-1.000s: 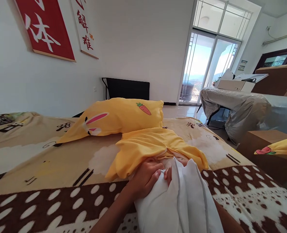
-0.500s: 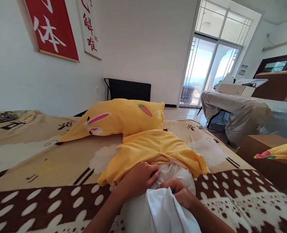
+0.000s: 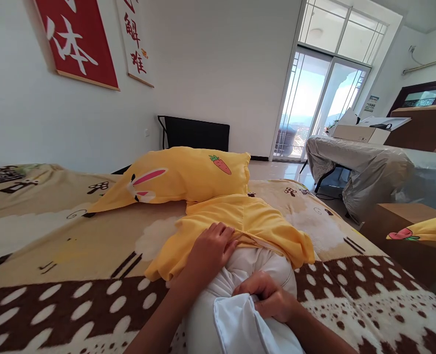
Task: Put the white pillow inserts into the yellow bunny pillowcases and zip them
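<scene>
While the left hand (image 3: 212, 246) is lying open, fingers flat on the edge of the yellow pillowcase (image 3: 240, 226), the right hand (image 3: 267, 297) is pinching a fold of the white pillow (image 3: 240, 268), which is lying on the bed (image 3: 74, 255), half inside the case.

white pillow (image 3: 257, 265), seemingly half inside yellow pillowcase (image 3: 247, 223)

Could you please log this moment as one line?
left hand: on yellow case edge | right hand: pinching white pillow fabric | pillow partly inside case | on blanket
</scene>
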Demonstrator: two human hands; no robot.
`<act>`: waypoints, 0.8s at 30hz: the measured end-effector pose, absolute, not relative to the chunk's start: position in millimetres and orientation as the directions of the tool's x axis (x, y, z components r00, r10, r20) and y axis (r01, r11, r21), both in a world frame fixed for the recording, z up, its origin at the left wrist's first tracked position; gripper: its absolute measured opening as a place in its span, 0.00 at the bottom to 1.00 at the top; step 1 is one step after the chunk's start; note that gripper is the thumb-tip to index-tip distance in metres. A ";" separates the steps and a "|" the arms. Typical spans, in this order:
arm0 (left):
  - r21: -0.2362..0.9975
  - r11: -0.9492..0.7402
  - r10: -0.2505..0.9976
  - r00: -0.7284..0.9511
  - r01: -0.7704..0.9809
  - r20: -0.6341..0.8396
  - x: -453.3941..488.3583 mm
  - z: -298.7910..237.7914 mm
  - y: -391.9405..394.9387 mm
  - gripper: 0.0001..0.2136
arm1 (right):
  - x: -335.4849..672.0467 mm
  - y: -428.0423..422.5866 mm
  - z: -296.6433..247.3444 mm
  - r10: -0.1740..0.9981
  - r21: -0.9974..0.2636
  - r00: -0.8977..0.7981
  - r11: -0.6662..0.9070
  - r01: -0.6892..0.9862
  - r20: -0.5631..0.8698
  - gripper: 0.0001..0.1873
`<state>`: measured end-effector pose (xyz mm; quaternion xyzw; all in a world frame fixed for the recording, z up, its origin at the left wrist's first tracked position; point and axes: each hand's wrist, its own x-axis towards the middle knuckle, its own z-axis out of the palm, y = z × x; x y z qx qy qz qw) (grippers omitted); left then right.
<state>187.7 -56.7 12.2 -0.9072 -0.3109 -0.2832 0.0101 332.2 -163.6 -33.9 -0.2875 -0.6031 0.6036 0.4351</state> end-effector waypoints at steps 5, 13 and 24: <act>0.141 -0.749 0.633 0.637 0.648 0.440 193.0 9.7 -55.9 0.08 | 331.1 -164.7 -31.2 0.876 -0.985 -0.455 0.107 -0.137 0.158 0.23; 0.053 -0.711 0.664 0.644 0.702 0.381 196.9 4.9 -56.4 0.07 | 328.7 -165.5 -29.3 0.867 -0.981 -0.461 0.180 -0.065 0.190 0.23; 0.131 -0.761 0.594 0.600 0.636 0.537 193.7 1.0 -52.1 0.14 | 328.3 -165.5 -28.0 0.864 -0.973 -0.449 0.213 -0.087 0.229 0.22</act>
